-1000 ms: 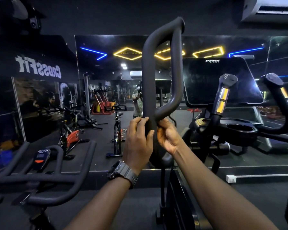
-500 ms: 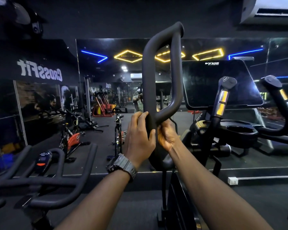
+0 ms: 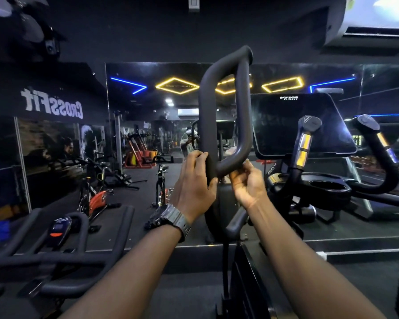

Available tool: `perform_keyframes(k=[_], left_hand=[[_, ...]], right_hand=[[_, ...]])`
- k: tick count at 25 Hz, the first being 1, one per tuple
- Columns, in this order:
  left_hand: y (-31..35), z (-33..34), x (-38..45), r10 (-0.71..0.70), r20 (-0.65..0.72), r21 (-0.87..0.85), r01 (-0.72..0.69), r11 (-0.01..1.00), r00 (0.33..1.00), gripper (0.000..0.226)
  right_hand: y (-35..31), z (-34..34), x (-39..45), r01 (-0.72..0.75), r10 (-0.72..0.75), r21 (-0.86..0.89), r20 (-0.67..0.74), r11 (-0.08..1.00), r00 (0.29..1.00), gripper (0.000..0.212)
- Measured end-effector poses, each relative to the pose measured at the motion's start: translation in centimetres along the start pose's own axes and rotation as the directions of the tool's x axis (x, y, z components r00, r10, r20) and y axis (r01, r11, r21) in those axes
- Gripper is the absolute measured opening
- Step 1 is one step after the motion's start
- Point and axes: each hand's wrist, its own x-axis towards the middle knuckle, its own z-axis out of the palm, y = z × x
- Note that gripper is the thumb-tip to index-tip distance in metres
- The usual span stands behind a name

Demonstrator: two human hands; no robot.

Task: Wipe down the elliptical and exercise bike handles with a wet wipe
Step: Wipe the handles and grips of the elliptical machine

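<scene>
While both hands, left hand (image 3: 195,180) and right hand (image 3: 248,183), are gripping the elliptical handle (image 3: 219,116) at 12 o'clock, the bike handlebar (image 3: 62,256) at 8 o'clock is awaiting wiping.

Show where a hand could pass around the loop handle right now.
Free: the opening inside the loop handle above both hands, and the gap between it and the console screen. Crowded: the loop's bottom bend, where the left hand grips and the right hand pinches.
</scene>
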Motion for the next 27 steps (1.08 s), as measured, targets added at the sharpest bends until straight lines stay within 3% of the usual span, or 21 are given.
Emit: perform_keyframes(k=[3,6,10,12,15,17,19,20,22,24,27], left_hand=[[0.0,-0.3,1.0,-0.002,0.0,-0.003,0.002,1.0,1.0,0.062],[0.2,-0.1,1.4,-0.009,-0.006,0.029,0.009,1.0,1.0,0.061],[0.0,-0.1,2.0,0.004,0.0,0.049,-0.004,0.999,1.0,0.061],[0.0,-0.3,2.5,0.006,0.0,0.04,-0.006,0.999,1.0,0.059],[-0.1,-0.5,2.6,0.006,-0.014,0.022,-0.006,1.0,1.0,0.054],[-0.2,-0.4,2.8,0.013,-0.017,0.009,-0.013,1.0,1.0,0.052],[-0.2,-0.4,3.3,0.015,-0.031,-0.016,-0.015,1.0,0.999,0.047],[-0.1,-0.5,3.5,0.009,-0.039,-0.029,-0.01,1.0,0.999,0.045],[0.1,-0.6,3.9,-0.005,-0.058,-0.059,0.002,0.998,0.998,0.042],[0.0,-0.6,4.2,-0.019,-0.046,-0.077,0.016,0.997,0.999,0.05],[-0.6,-0.5,4.7,-0.035,0.009,-0.133,0.036,0.991,0.999,0.06]], right_hand=[[-2.0,0.8,0.5,0.072,-0.071,0.013,-0.072,0.997,0.995,0.039],[-1.5,0.0,-0.8,0.088,-0.1,-0.154,-0.07,0.984,0.992,0.028],[-5.2,3.8,1.0,0.236,-0.276,-0.367,-0.059,0.9,0.959,0.022],[-6.6,5.4,1.9,0.274,-0.396,-0.659,-0.04,0.701,0.918,0.018],[-5.9,5.1,1.6,0.32,-0.653,-0.935,0.148,0.152,0.743,0.02],[-5.7,5.6,1.6,0.382,-0.713,-0.898,0.413,-0.217,0.566,0.019],[-5.8,7.0,2.3,0.45,-0.602,-0.759,0.649,-0.47,0.466,0.016],[-5.7,8.0,2.6,0.483,-0.522,-0.702,0.712,-0.524,0.47,0.016],[-4.8,10.3,3.0,0.553,-0.402,-0.652,0.757,-0.519,0.515,0.018],[-3.2,11.3,2.6,0.583,-0.394,-0.677,0.736,-0.449,0.551,0.018],[-1.2,8.8,0.9,0.571,-0.374,-0.645,0.762,-0.508,0.529,0.017]])
